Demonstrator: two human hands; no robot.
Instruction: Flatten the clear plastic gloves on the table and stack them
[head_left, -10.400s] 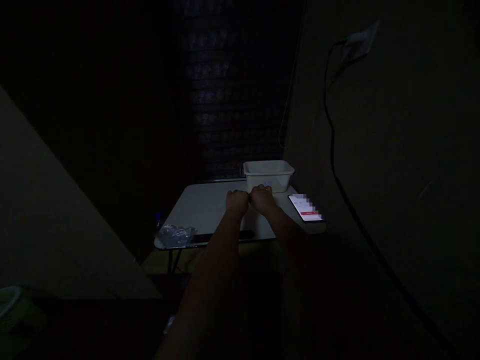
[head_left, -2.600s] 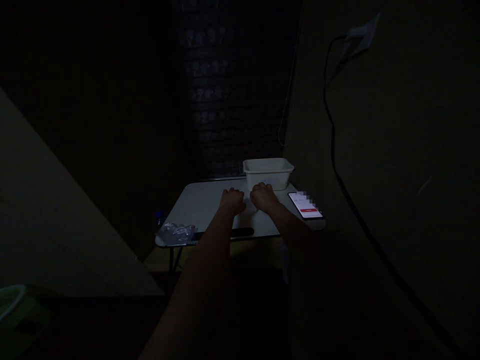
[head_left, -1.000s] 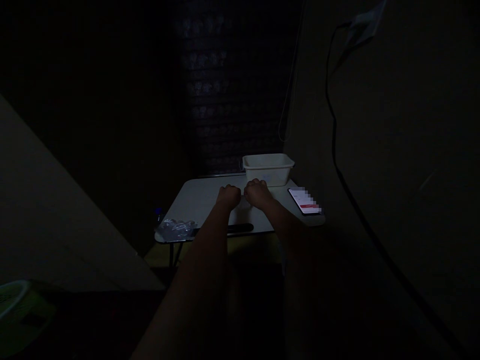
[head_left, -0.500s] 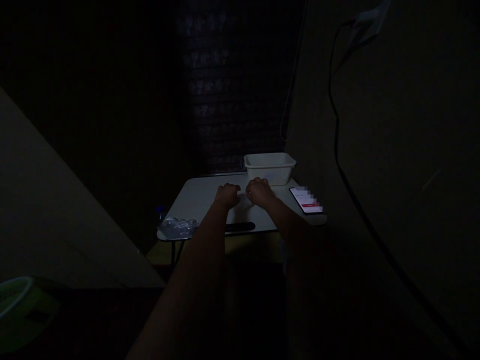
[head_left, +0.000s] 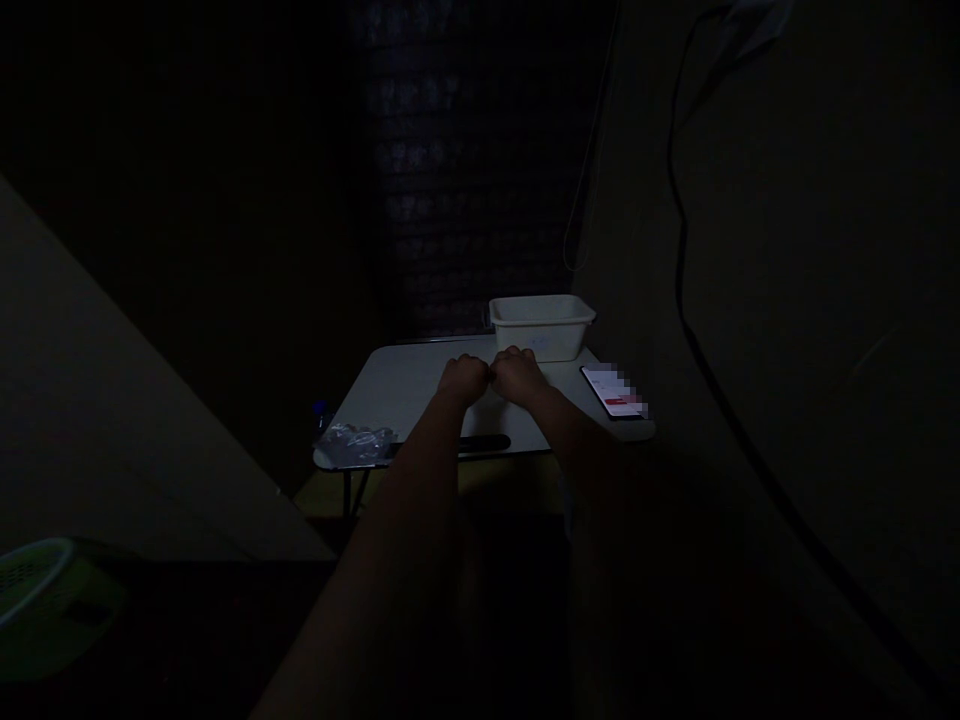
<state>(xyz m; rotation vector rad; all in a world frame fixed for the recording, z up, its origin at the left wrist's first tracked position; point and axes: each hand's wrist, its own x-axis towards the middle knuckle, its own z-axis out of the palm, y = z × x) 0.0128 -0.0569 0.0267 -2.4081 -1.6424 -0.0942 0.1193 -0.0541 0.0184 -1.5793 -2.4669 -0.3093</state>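
Over the middle of a small white table (head_left: 409, 385), my left hand (head_left: 465, 378) and my right hand (head_left: 516, 376) are side by side, with their knuckles close together. Both have curled fingers and look closed; what they hold, if anything, is hidden in the dim light. Just behind my right hand stands a white plastic tub (head_left: 541, 338). A phone with a lit screen (head_left: 613, 392) lies to the right on the table. Crumpled clear plastic (head_left: 356, 443) rests at the front left corner.
A dark slot (head_left: 484, 443) runs along the table's front edge. A blue-capped bottle (head_left: 321, 410) is beyond the left edge. On the floor at lower left is a green basket (head_left: 56, 610). A black cable (head_left: 681, 260) hangs down the right wall.
My left hand has moved right, closer to my right hand, and its fingers have curled in. The whole view has shifted slightly, so the table appears a little higher.
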